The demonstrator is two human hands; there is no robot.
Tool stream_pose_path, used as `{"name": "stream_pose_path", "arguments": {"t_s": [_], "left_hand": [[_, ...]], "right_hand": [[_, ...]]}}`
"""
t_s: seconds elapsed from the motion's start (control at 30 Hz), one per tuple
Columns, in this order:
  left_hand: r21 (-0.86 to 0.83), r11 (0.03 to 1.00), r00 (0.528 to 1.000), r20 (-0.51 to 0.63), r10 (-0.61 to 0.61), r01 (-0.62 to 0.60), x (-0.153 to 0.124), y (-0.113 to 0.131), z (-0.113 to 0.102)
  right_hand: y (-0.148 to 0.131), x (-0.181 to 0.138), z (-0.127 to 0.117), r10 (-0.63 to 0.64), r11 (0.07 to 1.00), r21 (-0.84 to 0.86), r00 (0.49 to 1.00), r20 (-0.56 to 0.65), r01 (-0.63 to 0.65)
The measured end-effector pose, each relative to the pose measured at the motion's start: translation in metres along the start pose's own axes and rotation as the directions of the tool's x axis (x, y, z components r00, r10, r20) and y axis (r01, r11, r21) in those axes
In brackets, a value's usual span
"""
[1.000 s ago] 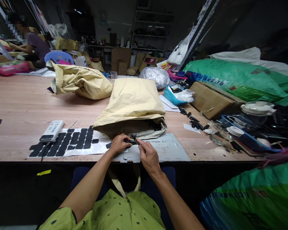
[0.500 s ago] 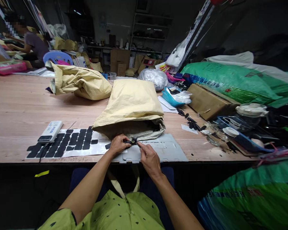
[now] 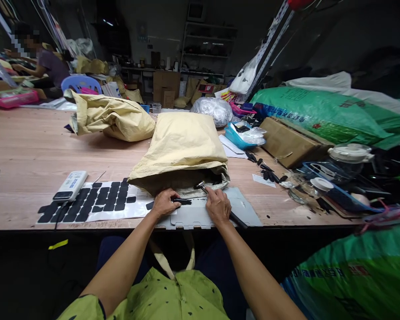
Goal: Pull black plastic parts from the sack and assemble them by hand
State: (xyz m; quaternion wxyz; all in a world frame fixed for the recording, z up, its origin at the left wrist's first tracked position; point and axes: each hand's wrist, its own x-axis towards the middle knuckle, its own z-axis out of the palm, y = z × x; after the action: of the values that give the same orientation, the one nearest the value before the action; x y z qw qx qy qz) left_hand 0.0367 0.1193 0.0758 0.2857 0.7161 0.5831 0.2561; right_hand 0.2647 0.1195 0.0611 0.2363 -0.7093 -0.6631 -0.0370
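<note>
My left hand point(image 3: 166, 202) is closed on a slim black part point(image 3: 182, 201), which juts out to the right over the grey board point(image 3: 246, 209). In my right hand point(image 3: 218, 204) is a black-handled rod point(image 3: 238, 219) with a shiny metal front end; its exact kind I cannot make out. The handle slants down to the right below my fingers. The metal end lies at the open mouth of a cream sack point(image 3: 190, 138), whose inside is dark. Both hands are close together, just in front of that mouth.
Left stand a white device point(image 3: 70, 186) and a sheet of black stickers point(image 3: 111, 198). A second cream sack point(image 3: 120, 120) lies behind. To the right are small black parts point(image 3: 268, 174), a cardboard box point(image 3: 290, 140) and green sacks point(image 3: 320, 111). A person point(image 3: 50, 66) sits far left.
My right hand has moved to the right and now holds the black-handled rod. The round black end seen between the hands is gone from there. My left hand has barely moved.
</note>
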Motion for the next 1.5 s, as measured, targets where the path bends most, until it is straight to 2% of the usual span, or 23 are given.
{"name": "stream_pose_path", "arguments": {"t_s": [0.2, 0.37, 0.53, 0.63, 0.73, 0.83, 0.93, 1.03, 1.07, 1.17, 1.27, 1.37, 1.43, 1.5], "left_hand": [[0.013, 0.998, 0.998, 0.031, 0.055, -0.056, -0.006, 0.001, -0.004], [0.026, 0.962, 0.959, 0.091, 0.269, -0.273, -0.059, 0.005, -0.001], [0.231, 0.895, 0.923, 0.156, 0.353, -0.381, -0.113, -0.002, 0.020], [0.287, 0.866, 0.912, 0.150, 0.382, -0.410, -0.127, -0.006, 0.030], [0.252, 0.888, 0.923, 0.062, 0.381, -0.384, -0.127, -0.001, 0.032], [0.172, 0.926, 0.933, -0.073, 0.351, -0.335, -0.102, 0.018, 0.027], [0.118, 0.956, 0.953, -0.115, 0.281, -0.267, -0.045, 0.048, 0.022], [0.115, 0.985, 0.987, -0.084, 0.138, -0.128, 0.029, 0.081, 0.025], [0.110, 0.992, 0.998, -0.019, 0.067, -0.065, 0.053, 0.092, 0.028], [0.097, 0.995, 0.995, 0.100, 0.003, -0.013, 0.106, 0.116, 0.046], [0.109, 0.994, 0.980, 0.193, -0.039, 0.018, 0.131, 0.130, 0.070], [0.135, 0.989, 0.970, 0.225, -0.093, 0.064, 0.137, 0.135, 0.088], [0.140, 0.985, 0.966, 0.226, -0.127, 0.097, 0.137, 0.134, 0.092], [0.128, 0.984, 0.964, 0.218, -0.150, 0.124, 0.136, 0.131, 0.086]], "right_hand": [[0.001, -0.005, 0.007, -0.043, 0.998, -0.037, 0.998, -0.045, 0.041], [0.000, -0.004, 0.006, -0.031, 0.999, -0.041, 0.999, -0.035, 0.030], [0.001, -0.006, 0.008, -0.040, 0.997, -0.066, 0.998, -0.046, 0.037], [0.001, -0.006, 0.007, -0.046, 0.997, -0.061, 0.998, -0.052, 0.043], [0.001, -0.007, 0.007, -0.049, 0.998, -0.047, 0.998, -0.051, 0.046], [0.001, -0.007, 0.008, -0.064, 0.997, -0.040, 0.997, -0.052, 0.062], [0.001, -0.008, 0.009, -0.108, 0.994, -0.028, 0.992, -0.061, 0.107], [0.001, -0.008, 0.007, -0.129, 0.992, -0.020, 0.989, -0.067, 0.128], [0.001, -0.008, 0.007, -0.130, 0.991, -0.023, 0.989, -0.064, 0.129], [0.002, -0.007, 0.004, -0.131, 0.991, -0.043, 0.991, -0.039, 0.129], [0.002, -0.006, 0.003, -0.117, 0.991, -0.063, 0.993, -0.023, 0.116], [0.002, -0.005, 0.003, -0.105, 0.992, -0.069, 0.995, -0.005, 0.104], [0.002, -0.005, 0.003, -0.100, 0.993, -0.065, 0.995, 0.002, 0.099], [0.001, -0.005, 0.002, -0.097, 0.994, -0.054, 0.995, -0.002, 0.096]]}}
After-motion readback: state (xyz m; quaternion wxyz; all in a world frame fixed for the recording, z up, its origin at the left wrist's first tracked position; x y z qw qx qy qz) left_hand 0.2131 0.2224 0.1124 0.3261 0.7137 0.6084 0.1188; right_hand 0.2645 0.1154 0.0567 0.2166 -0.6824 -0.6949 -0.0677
